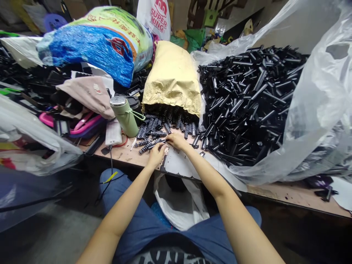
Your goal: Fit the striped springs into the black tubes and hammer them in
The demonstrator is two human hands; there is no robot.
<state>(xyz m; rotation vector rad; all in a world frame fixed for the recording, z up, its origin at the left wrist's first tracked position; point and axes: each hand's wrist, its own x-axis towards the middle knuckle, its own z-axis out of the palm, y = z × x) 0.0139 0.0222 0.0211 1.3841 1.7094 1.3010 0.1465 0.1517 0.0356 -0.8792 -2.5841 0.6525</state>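
Pinching: my left hand point(156, 154) and right hand point(176, 140) are closing fingertips on one thin black rod point(157, 143), just above the bench edge.
Materials: ribbed black-and-white springs point(165, 126) are spilling from a crinkled gold paper bag point(173, 75); glossy black tubes point(247, 99) are heaping in clear plastic sheeting point(316, 110).
Surface: I am working on a scuffed brown wooden bench point(288, 194), with a matte green flask point(125, 115) lying tilted nearby.

Both bare forearms stretched forward from the near edge, converging at centre. Left hand point(156, 154) palm down, fingers curled. Right hand point(176, 140) just beyond, touching it, fingertips pinched leftward.
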